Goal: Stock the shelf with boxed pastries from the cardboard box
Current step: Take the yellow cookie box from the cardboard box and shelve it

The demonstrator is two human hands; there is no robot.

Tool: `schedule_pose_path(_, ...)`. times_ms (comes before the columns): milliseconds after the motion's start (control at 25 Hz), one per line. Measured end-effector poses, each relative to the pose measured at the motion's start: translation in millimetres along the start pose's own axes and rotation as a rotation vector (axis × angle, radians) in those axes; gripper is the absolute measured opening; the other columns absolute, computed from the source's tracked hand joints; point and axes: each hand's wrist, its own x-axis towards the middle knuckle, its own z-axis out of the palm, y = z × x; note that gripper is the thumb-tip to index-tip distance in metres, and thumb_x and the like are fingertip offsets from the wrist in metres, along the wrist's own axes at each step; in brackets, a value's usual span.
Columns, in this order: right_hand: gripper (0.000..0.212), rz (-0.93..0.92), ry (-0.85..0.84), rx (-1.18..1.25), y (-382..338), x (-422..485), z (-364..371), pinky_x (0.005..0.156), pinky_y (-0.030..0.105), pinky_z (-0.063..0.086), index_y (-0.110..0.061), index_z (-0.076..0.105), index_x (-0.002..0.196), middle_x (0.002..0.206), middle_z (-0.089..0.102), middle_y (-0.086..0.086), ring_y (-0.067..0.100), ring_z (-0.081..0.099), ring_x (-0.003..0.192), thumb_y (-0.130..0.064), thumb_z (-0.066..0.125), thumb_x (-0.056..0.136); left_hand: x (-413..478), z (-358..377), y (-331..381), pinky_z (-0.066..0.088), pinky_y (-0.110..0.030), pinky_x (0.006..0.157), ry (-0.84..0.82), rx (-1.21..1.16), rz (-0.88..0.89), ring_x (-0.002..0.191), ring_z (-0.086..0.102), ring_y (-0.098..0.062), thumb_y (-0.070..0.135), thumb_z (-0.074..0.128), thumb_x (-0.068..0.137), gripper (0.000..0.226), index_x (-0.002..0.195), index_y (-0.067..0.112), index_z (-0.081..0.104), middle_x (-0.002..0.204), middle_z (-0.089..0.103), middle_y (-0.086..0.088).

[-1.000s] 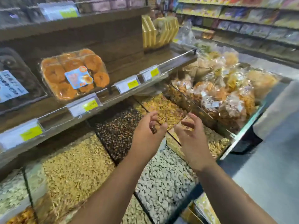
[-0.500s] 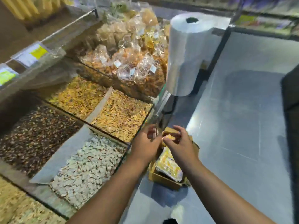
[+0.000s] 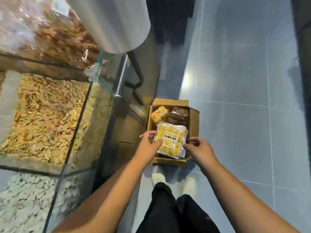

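Observation:
An open cardboard box [image 3: 193, 120] stands on the floor beside the display counter. On top inside it lies a clear plastic box of yellow pastries [image 3: 171, 140] with a label across it. My left hand [image 3: 148, 146] grips its left edge, thumb over the lid. At its lower right edge, the fingertips of my right hand [image 3: 200, 148] close on it. Behind it in the box sit another yellow pastry pack [image 3: 159, 113] and a dark brown one [image 3: 179, 115]. The shelf is out of view.
Glass-walled bins of yellow seeds [image 3: 43, 115] and white seeds [image 3: 21, 199] fill the left side, with bagged snacks [image 3: 47, 31] behind them. A roll of plastic bags [image 3: 114, 22] hangs above the counter's end. Grey floor tiles [image 3: 244, 98] spread to the right; my white shoes [image 3: 157, 175] stand just before the box.
My view has swung from the shelf and bins down to the floor. Both hands have dropped to the cardboard box and closed on the yellow pastry box.

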Motion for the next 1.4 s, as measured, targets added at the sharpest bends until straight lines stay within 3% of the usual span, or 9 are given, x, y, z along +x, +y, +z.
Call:
schedule_pose_path(160, 0.048, 0.134, 0.008, 0.03, 52.1, 102.7, 28.3, 0.079, 0.038, 0.056, -0.017, 0.05, 0.127, 0.104, 0.061, 0.003, 0.015, 0.061, 0.081, -0.019, 0.072, 0.085, 97.0, 31.5, -66.9, 0.042, -0.018, 0.072, 0.009, 0.115, -0.061, 0.107, 0.054, -0.008, 0.029, 0.069, 0.089, 0.045, 0.131, 0.022, 0.053, 0.124, 0.055, 0.005)
schedule_pose_path(320, 0.066, 0.182, 0.011, 0.056, 113.1, 216.2, 72.9, 0.093, 0.047, 0.053, -0.014, 0.042, 0.136, 0.12, 0.062, 0.009, 0.027, 0.064, 0.103, -0.017, 0.078, 0.08, 194.4, 67.6, -152.1, 0.049, -0.036, 0.096, -0.027, 0.126, -0.202, 0.118, 0.056, -0.022, 0.029, 0.073, 0.086, 0.057, 0.137, 0.02, 0.047, 0.138, 0.054, -0.005)
schedule_pose_path(480, 0.086, 0.233, 0.035, 0.06, 159.8, 293.1, 108.8, 0.098, 0.05, 0.049, -0.012, 0.03, 0.143, 0.131, 0.059, 0.013, 0.032, 0.061, 0.112, -0.017, 0.082, 0.075, 256.3, 101.1, -210.3, 0.041, -0.031, 0.1, 0.046, 0.145, -0.286, 0.128, 0.048, -0.026, 0.028, 0.073, 0.086, 0.072, 0.146, 0.014, 0.036, 0.147, 0.041, -0.009)
schedule_pose_path(560, 0.086, 0.262, 0.042, 0.048, 176.3, 316.7, 120.9, 0.1, 0.051, 0.048, -0.011, 0.03, 0.144, 0.133, 0.057, 0.011, 0.033, 0.059, 0.116, -0.016, 0.081, 0.076, 282.1, 112.9, -229.0, 0.039, -0.036, 0.107, 0.075, 0.182, -0.307, 0.134, 0.043, -0.029, 0.029, 0.074, 0.085, 0.085, 0.152, 0.014, 0.025, 0.153, 0.033, -0.009)
schedule_pose_path(720, 0.075, 0.285, 0.055, 0.063, 192.1, 339.3, 133.0, 0.095, 0.052, 0.051, -0.014, 0.037, 0.135, 0.123, 0.062, 0.007, 0.032, 0.061, 0.11, -0.011, 0.081, 0.074, 312.3, 125.9, -247.2, 0.036, -0.044, 0.112, -0.052, 0.174, -0.378, 0.139, 0.038, -0.031, 0.03, 0.078, 0.08, 0.108, 0.156, 0.02, 0.001, 0.158, 0.029, -0.009)
schedule_pose_path(880, 0.074, 0.244, 0.044, 0.058, 178.9, 329.7, 128.6, 0.093, 0.054, 0.051, -0.017, 0.033, 0.131, 0.121, 0.059, 0.009, 0.032, 0.059, 0.108, -0.007, 0.08, 0.075, 299.7, 127.1, -244.6, 0.039, -0.031, 0.098, 0.001, 0.302, -0.355, 0.128, 0.045, -0.028, 0.033, 0.077, 0.081, 0.085, 0.147, 0.018, 0.026, 0.146, 0.036, -0.009)
schedule_pose_path(960, 0.075, 0.206, 0.045, 0.047, 163.9, 308.8, 118.8, 0.092, 0.052, 0.052, -0.018, 0.032, 0.132, 0.121, 0.059, 0.008, 0.031, 0.06, 0.108, -0.006, 0.08, 0.075, 281.6, 116.9, -231.1, 0.041, -0.036, 0.103, 0.041, 0.274, -0.332, 0.125, 0.046, -0.029, 0.037, 0.078, 0.08, 0.077, 0.138, 0.022, 0.03, 0.141, 0.037, -0.009)
schedule_pose_path(1160, 0.072, 0.025, 0.065, 0.067, 107.2, 233.9, 76.2, 0.084, 0.049, 0.057, -0.027, 0.029, 0.119, 0.116, 0.06, 0.003, 0.028, 0.064, 0.099, -0.014, 0.083, 0.073, 220.7, 81.8, -169.1, 0.051, -0.05, 0.095, 0.069, 0.036, -0.228, 0.111, 0.055, -0.028, 0.042, 0.086, 0.062, 0.074, 0.106, 0.031, 0.028, 0.126, 0.048, -0.009)
schedule_pose_path(1400, 0.076, -0.214, 0.066, 0.04, 33.6, 109.6, 28.2, 0.086, 0.054, 0.055, -0.027, 0.029, 0.117, 0.115, 0.063, 0.004, 0.026, 0.066, 0.098, -0.019, 0.086, 0.067, 107.0, 34.3, -91.4, 0.051, -0.036, 0.083, 0.179, -0.067, -0.061, 0.104, 0.058, -0.023, 0.037, 0.085, 0.07, 0.069, 0.108, 0.024, 0.028, 0.119, 0.055, -0.005)
